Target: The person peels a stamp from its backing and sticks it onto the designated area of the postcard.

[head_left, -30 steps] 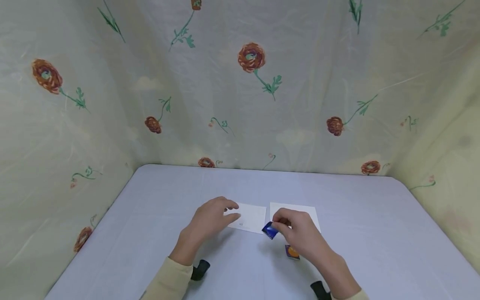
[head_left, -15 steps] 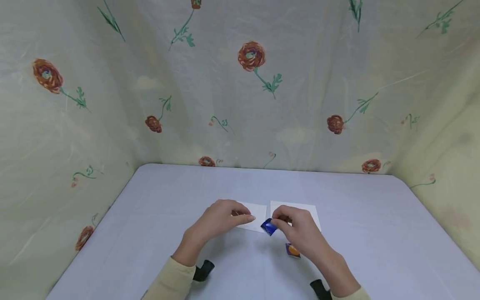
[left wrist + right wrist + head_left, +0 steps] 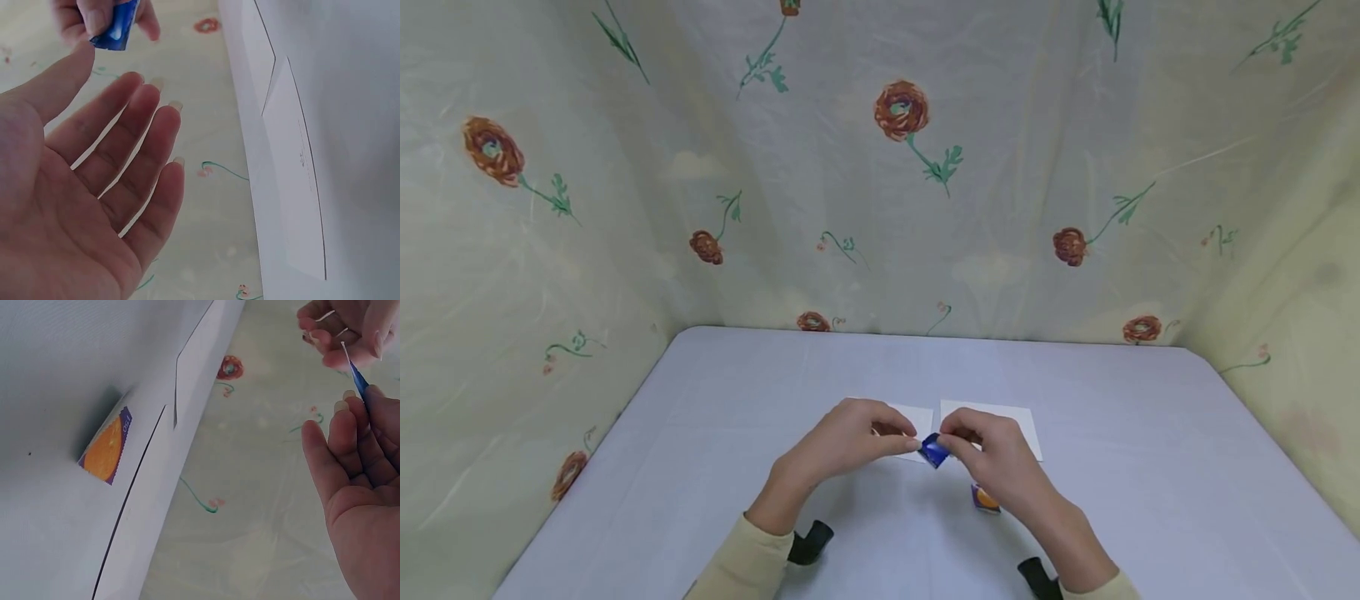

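My right hand [image 3: 1000,454] pinches a small shiny blue packet [image 3: 934,452] between thumb and fingers, up over the table. My left hand [image 3: 861,437] is close on its left side, thumb tip right at the packet's near corner. In the left wrist view the fingers [image 3: 159,144] of that hand are spread and loosely bent, apart from the packet. Seen from the right wrist, the blue packet [image 3: 359,380] is edge-on, with a pale tip. A second small packet, purple and orange [image 3: 985,498], lies on the table beside my right wrist.
Two white paper cards lie side by side behind the hands, a left card [image 3: 917,415] and a right card [image 3: 1022,423], both partly covered. Beneath is a white-covered table [image 3: 737,383]. Flower-patterned curtains [image 3: 985,192] enclose its back and sides. Dark wrist mounts [image 3: 811,543] hang below the forearms.
My left hand has moved right, across the left card, until its thumb tip meets the blue packet's edge. The right hand keeps its pinch and has barely shifted.
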Demonstrator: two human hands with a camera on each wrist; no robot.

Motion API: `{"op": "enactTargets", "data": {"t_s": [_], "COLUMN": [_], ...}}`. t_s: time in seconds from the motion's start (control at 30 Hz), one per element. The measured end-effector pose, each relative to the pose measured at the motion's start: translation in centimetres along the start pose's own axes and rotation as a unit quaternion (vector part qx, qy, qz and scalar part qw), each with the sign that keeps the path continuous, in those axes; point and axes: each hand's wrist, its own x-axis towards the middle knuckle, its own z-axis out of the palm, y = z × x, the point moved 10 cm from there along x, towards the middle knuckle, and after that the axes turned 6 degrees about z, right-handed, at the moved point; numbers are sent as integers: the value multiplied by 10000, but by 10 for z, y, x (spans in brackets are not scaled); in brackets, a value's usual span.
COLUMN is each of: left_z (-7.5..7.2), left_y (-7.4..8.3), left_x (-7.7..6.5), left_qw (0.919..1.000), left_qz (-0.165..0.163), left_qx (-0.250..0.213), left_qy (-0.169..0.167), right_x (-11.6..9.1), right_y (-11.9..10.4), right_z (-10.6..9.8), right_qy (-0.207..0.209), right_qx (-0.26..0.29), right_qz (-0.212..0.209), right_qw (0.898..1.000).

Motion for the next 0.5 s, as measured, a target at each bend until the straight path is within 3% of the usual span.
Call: {"op": "enactTargets", "data": {"t_s": [0.23, 0.5], "left_z": [6, 3], "left_y": [7, 14], "left_x": [0, 0], "left_qw": [9995, 9989], "left_qz": [224, 418], "left_qx": [-136, -195], "left_qy": [-151, 16], "right_x": [-2, -3], "right_y": [-6, -8], "right_z": [-1, -4], "right_qy": [49, 5], "right_qx": [137, 491], "right_qz": [-115, -164], "right_qw": [9998, 9987]}}
